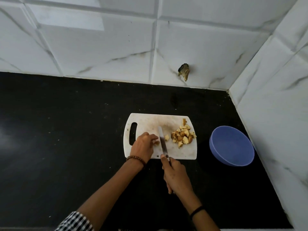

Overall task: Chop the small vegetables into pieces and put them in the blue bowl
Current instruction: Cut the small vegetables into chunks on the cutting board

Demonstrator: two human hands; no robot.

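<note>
One small vegetable remnant lies on the white cutting board, pinned under the fingertips of the left hand; that grip is curled closed onto it. The knife blade stands just beside those fingertips, with one loose cut piece on its far side. The right hand is wrapped fully around the knife handle, index finger extended along the spine.

Hazards, as judged:
- The remnant is short, so the fingertips sit close to the blade; a slip could cut them.
- The rounded piece may roll under pressure and skew the cut.
- The chopped pile lies near the board's right edge; sweeping it carelessly could spill pieces onto the black desk.

The blue bowl stands on the desk to the right, apart from the board. It appears empty; no pieces have been transferred.
</note>
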